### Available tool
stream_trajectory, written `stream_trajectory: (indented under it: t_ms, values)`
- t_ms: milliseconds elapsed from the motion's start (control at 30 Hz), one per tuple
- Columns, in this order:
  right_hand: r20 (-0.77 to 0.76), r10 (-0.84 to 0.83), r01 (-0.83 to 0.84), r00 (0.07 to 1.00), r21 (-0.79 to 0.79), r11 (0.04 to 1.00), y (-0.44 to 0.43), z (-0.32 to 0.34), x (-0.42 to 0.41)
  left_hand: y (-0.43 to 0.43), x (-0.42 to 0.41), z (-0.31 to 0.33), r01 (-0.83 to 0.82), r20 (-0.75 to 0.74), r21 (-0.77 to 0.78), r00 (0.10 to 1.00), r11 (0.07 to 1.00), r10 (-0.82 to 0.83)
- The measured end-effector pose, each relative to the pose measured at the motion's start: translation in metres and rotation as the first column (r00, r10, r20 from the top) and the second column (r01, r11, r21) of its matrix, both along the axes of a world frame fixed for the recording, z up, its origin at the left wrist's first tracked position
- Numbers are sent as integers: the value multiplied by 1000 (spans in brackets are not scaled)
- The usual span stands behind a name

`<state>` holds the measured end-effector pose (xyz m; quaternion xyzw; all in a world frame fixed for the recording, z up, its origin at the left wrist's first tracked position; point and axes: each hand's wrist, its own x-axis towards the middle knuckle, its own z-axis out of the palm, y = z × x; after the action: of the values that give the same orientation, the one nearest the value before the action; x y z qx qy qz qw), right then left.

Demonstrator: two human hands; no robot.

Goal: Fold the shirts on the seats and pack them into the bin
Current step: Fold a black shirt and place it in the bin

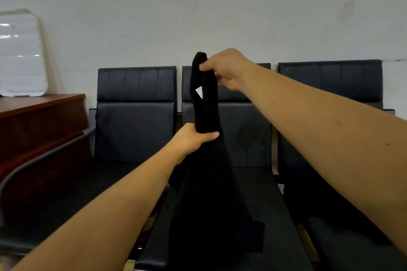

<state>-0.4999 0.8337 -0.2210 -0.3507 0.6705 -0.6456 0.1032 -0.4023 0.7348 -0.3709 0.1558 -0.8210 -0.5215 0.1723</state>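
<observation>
Progress call: early in the fold, nothing packed that I can see. The black fabric shirt (207, 160) is lifted off the row of black padded leather seats (136, 116), hanging bunched in a narrow vertical column in front of the middle seat, its lower end draping onto the seat pad toward 6 o'clock. A small white label (199, 92) shows near the top. No flat fold yet, so this looks like straightening or shaking out ahead of laying it down. A second dark garment (326, 211) lies on the right-hand seat at roughly 4 o'clock, so there is probably at least one more shirt to do. I can't pick out a bin; the translucent white plastic piece (21, 53) leaning on the wall at 9 o'clock, above the reddish-brown wooden table (41, 103), could be a lid or a bin, can't tell.

Hands:
- Right hand (229, 69): raised at 12 o'clock, arm extended from the lower right, thumb and fingers pinched closed on the top loop of the shirt.
- Left hand (193, 138): lower, just below centre, arm reaching in from 7 o'clock, wrapped shut around the bunched fabric, thumb across the front.

Left to do, in my judgement: lay out, fold, repeat for the other garment, pack.
</observation>
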Motion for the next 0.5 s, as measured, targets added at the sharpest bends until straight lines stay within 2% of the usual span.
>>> stream_trajectory:
  t_ms: [67,133,233,300,400,500]
  values:
    - [53,25,-24,998,-10,1000,5,-9,-10,-5,-4,3,-1,-79,138,997,990,12]
    - [142,122,-124,982,3,992,15,-30,-19,-7,-6,11,35,-177,284,984,958,16]
    - [316,168,-199,934,69,978,28,-86,-32,-10,-6,26,94,-252,401,968,911,10]
    - [394,198,-279,898,162,947,34,-128,-35,-12,-4,33,101,-231,462,973,881,9]
    - [512,311,-448,801,167,878,42,-173,-29,-13,-3,36,84,-189,531,982,843,21]
    - [535,343,-515,772,210,831,56,-189,-21,-17,-2,37,40,-150,551,987,834,52]
